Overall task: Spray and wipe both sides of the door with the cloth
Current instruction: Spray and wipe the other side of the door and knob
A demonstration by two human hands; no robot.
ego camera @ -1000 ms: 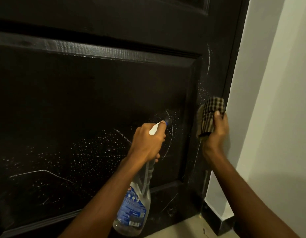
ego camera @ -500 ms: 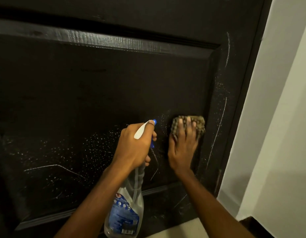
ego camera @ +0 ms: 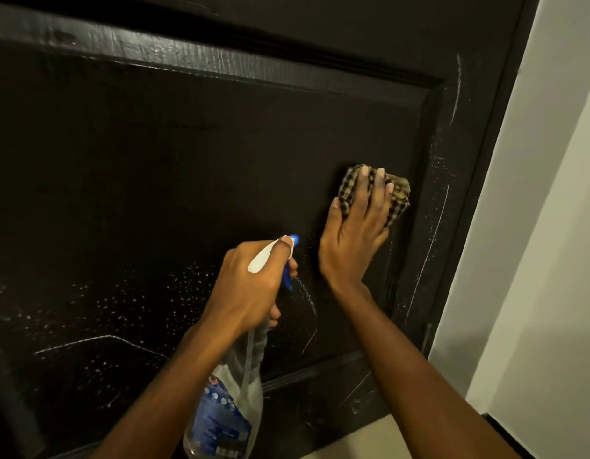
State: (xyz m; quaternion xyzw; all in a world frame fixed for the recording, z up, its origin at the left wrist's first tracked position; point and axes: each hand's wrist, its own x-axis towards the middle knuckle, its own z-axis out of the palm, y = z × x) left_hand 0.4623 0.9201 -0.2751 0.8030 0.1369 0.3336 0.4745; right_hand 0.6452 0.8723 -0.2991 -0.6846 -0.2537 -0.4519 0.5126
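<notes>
Door (ego camera: 187,177): fills the left and centre of the view, upright, its recessed panel behind both hands.
Wall (ego camera: 552,260): right of the door's edge.
Floor (ego camera: 369,438): below the door's bottom edge, at the lower middle.
Right hand (ego camera: 356,240): flat against the panel near its right border, above and to the right of the left hand.
Cloth (ego camera: 398,200): between the right hand's fingers (ego camera: 378,193) and the door, pressed on the panel.
Left hand (ego camera: 250,286): in front of the panel's lower part, just left of the right wrist.
Spray bottle (ego camera: 227,412): in the left hand, body hanging below it, nozzle toward the door.
Droplets (ego camera: 138,299): on the panel left of the left hand; more on the door's right stile.
</notes>
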